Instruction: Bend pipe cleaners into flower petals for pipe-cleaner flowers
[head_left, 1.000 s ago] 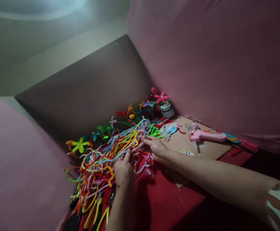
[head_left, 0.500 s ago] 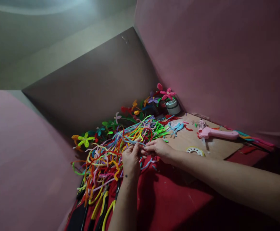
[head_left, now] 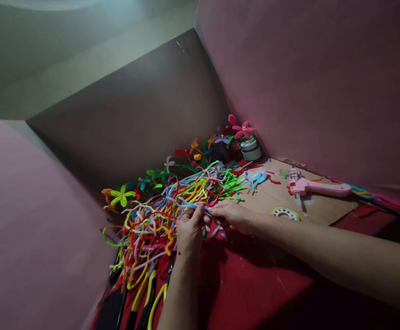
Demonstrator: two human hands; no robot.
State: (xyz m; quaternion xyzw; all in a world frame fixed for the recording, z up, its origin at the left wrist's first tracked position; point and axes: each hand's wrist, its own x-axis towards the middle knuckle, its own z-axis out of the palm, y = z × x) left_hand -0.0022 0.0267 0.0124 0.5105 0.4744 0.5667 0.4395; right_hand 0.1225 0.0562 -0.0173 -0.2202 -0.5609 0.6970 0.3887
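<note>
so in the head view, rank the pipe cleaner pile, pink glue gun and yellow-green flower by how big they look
1. Pipe cleaner pile, largest
2. Pink glue gun
3. Yellow-green flower, smallest

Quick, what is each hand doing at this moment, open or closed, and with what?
Left hand: closed, pinching a light blue pipe cleaner.
Right hand: closed, fingertips at the same pipe cleaner's end.

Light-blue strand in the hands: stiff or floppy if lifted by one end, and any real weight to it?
The light-blue strand is probably bendable but shape-holding, judging by the kinks and curves in similar strands in the pile. It's likely very light, being so thin. A long free end may catch, since neighbouring strands overlap in a tangle.
</note>
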